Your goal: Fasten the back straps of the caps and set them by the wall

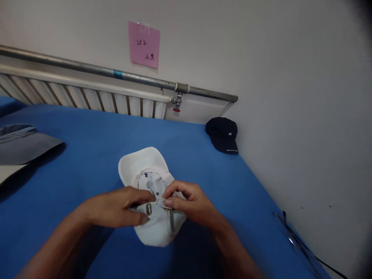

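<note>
A white baseball cap (155,232) lies upturned on the blue surface, its brim (142,161) pointing away from me and its inside showing. My left hand (119,207) grips the cap's edge on the left, thumb outside and fingers reaching inside, close to a small oval metal buckle (149,209). Between the thumb and forefinger of my right hand (188,199) is the end of the white cap strap (163,202), held just to the right of the buckle. The strap end looks apart from the buckle.
A navy cap (221,133) rests by the wall. Grey hats (26,145) lie at the left. Glasses (293,240) and a cable are at the right edge. Behind the blue table (101,131) are a radiator (87,95), a metal pipe (145,80) and a pink note (143,44).
</note>
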Available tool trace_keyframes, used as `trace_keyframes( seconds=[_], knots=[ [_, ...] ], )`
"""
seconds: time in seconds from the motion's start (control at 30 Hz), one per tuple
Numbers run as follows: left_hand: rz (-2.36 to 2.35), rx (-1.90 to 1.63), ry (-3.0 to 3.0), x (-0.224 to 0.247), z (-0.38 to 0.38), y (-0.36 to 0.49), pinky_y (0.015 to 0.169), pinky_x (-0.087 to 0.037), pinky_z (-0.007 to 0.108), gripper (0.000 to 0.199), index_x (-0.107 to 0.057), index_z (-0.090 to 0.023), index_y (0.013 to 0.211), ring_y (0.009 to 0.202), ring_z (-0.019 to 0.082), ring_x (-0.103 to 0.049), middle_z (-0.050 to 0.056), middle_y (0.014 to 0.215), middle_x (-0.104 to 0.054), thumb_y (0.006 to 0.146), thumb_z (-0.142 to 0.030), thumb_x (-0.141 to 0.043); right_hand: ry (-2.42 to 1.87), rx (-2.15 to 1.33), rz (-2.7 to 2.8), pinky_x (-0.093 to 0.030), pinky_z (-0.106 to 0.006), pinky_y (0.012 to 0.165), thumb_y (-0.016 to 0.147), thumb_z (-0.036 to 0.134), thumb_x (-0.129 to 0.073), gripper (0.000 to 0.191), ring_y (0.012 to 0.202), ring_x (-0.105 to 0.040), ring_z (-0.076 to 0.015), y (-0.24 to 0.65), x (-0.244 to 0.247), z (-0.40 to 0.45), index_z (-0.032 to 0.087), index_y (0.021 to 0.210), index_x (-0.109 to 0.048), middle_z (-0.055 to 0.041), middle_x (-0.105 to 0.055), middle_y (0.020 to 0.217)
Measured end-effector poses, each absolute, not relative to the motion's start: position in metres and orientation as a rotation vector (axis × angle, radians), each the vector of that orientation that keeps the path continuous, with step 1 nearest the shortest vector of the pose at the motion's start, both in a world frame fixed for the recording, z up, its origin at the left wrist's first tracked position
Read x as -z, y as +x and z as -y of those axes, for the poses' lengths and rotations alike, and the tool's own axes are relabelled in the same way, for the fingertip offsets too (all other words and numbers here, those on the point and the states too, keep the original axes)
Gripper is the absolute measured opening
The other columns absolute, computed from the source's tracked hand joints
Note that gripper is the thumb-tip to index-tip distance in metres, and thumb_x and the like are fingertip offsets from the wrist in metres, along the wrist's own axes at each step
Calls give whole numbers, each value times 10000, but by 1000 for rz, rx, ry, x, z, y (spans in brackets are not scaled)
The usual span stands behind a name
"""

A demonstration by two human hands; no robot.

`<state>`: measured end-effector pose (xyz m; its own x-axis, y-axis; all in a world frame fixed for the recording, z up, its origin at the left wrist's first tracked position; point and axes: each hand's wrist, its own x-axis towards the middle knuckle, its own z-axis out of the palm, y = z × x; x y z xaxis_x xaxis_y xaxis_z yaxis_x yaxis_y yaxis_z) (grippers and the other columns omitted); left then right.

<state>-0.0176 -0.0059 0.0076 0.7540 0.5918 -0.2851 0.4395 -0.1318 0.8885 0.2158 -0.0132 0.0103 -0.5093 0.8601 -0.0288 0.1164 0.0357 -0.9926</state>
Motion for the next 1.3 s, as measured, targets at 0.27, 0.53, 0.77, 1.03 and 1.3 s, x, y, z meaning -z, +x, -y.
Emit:
trace_keyframes(
  seconds=[0.27,0.53,0.77,1.03,1.3],
  knots=[
    [-887,-174,1826,2,1,-3,566,-337,228,68,-521,-167,816,645,130,-442,-20,722,-494,815,-230,-495,-965,-1251,2057,-431,-226,724,828,148,-654,75,749,-572,-112,220,-12,14,206,850,-697,20,-659,831],
    [-902,-189,1815,5,0,-1,615,-351,245,125,-556,-169,908,707,150,-477,-13,769,-519,804,-205,-497,-932,-1153,2134,-449,-211,710,838,118,-653,96,736,-604,-104,220,-11,18,202,849,-699,24,-675,815],
    [-859,-448,1388,6,-8,-5,783,-406,254,192,-658,-187,978,888,164,-530,19,921,-613,827,-275,-578,-990,-1135,2058,-443,-212,677,814,97,-627,122,694,-582,-102,220,-16,16,200,799,-691,31,-670,767],
    [-837,-720,808,9,-4,5,730,-450,208,368,-701,-174,953,767,110,-610,15,841,-670,624,-241,-853,-1051,-986,1948,-421,-199,637,753,41,-580,164,658,-563,-92,213,-3,14,187,742,-652,35,-637,719],
    [-898,-864,800,11,-1,13,637,-448,195,371,-650,-157,868,674,90,-601,-15,787,-672,548,-112,-832,-1005,-717,1975,-380,-311,812,790,103,-643,112,771,-590,-135,205,-1,16,195,731,-622,25,-652,730]
  ],
)
